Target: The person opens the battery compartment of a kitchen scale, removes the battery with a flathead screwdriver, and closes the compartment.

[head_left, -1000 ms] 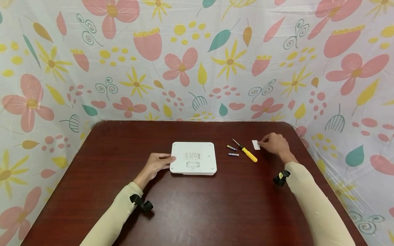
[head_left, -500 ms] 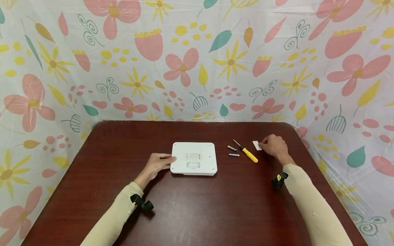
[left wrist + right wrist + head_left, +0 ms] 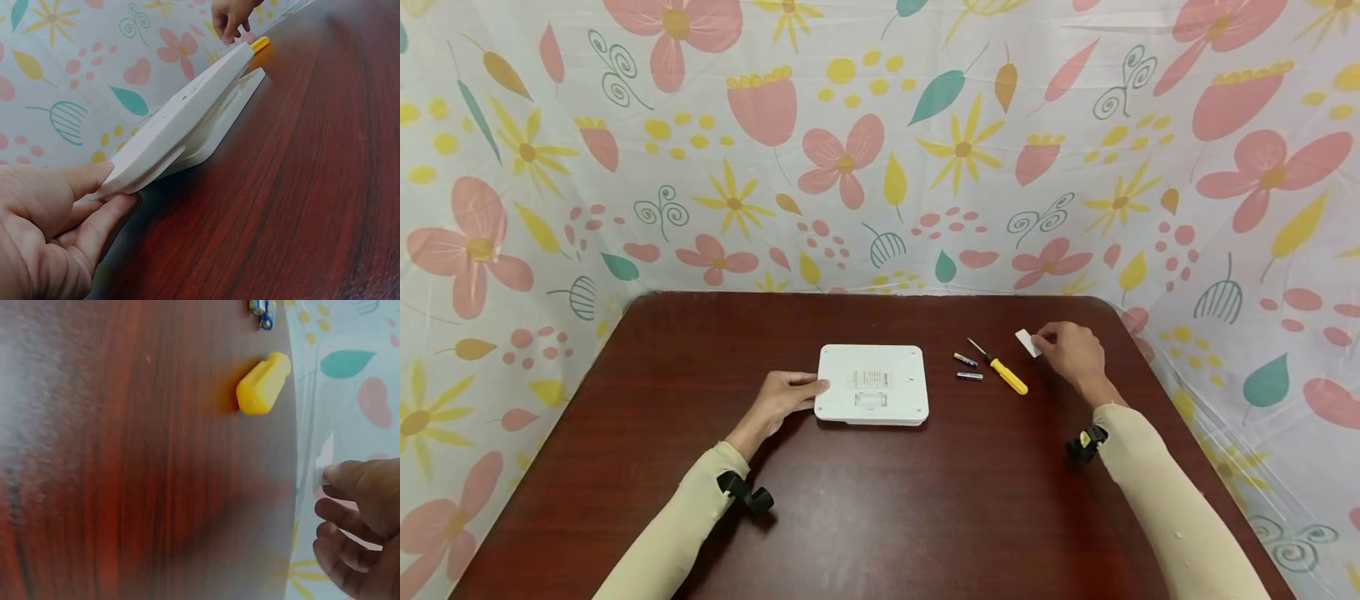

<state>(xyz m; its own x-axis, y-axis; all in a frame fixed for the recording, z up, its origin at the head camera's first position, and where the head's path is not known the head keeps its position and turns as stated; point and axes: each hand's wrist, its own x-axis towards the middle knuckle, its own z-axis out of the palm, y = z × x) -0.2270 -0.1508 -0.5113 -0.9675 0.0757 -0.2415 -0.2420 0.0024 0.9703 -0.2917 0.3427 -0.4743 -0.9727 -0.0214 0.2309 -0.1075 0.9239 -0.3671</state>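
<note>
A flat white kitchen scale (image 3: 835, 375) lies underside up on the table, its label and open battery compartment (image 3: 871, 400) facing upward. My left hand (image 3: 781, 400) pinches its left edge, thumb on top and fingers beneath, as the left wrist view shows up close. Over at the right, my right hand (image 3: 1070, 350) pinches a small white battery cover (image 3: 1027, 342) by one end between thumb and fingertips. In the right wrist view only a sliver of the cover (image 3: 326, 453) shows past the thumb; the other fingers are loosely bent.
Two small batteries (image 3: 965, 360) (image 3: 970, 377) lie between the scale and a screwdriver (image 3: 1007, 377) with a yellow handle. The dark red-brown wooden table (image 3: 880, 517) meets a flower-patterned curtain (image 3: 842, 167) at the back and sides.
The battery cover has turned in my right fingers and now slants, its far end pointing up and left. My left hand and the scale have stayed put.
</note>
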